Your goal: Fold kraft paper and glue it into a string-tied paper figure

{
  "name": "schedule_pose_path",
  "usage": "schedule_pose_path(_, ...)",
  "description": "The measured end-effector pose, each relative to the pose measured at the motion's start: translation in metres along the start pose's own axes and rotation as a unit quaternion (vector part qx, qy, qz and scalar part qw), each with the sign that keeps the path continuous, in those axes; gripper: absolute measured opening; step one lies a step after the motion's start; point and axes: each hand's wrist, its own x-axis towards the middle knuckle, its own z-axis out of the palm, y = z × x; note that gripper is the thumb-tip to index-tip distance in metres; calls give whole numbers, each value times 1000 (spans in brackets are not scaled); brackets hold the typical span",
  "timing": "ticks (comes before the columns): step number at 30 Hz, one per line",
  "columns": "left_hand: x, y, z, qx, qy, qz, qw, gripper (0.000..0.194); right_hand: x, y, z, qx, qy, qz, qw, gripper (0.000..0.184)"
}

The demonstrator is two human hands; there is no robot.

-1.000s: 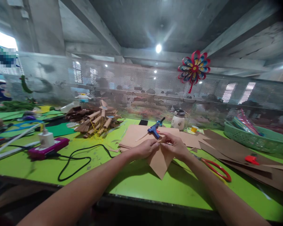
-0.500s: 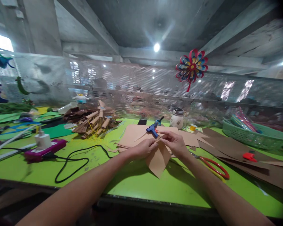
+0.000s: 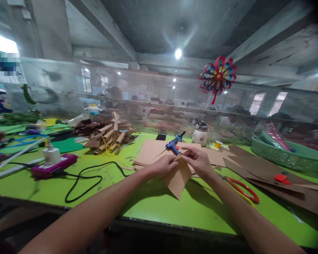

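Between my two hands a sheet of tan paper hangs tilted above the table, one corner pointing down toward me. My left hand is closed on its upper left edge. With fingertips pinched, my right hand grips the same sheet at its upper edge. The fold or edge between the fingertips is too small to make out. Just behind the hands, a blue glue gun rests on a stack of tan paper sheets. Scissors with red handles lie by my right forearm.
A purple power strip with a white plug and black cable lies left. Behind it are rolled brown paper pieces. A white jar stands at the back. Brown sheets and a green basket occupy the right of the green table.
The view has shifted slightly, so the surroundings sit a little further right. Both hands keep their hold on the tan paper, with hardly any movement.
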Motion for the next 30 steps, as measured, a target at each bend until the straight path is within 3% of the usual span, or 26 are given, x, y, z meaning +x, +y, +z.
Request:
schedule_pose_path(10,-5,3,-4,-84,-60,-9,995,33,2,-16,-10,-156,-37,-101,982,30)
schedule_pose_path(19,-11,13,-5,-160,-110,-19,981,33,2,-24,-22,-81,-142,-1,986,25)
schedule_pose_path(26,-12,15,-4,-188,-123,-49,973,36,1,-20,-19,-69,-122,16,990,26)
schedule_pose_path(30,-9,11,-6,-159,-119,-31,980,37,1,-13,-20,-82,-118,19,989,27)
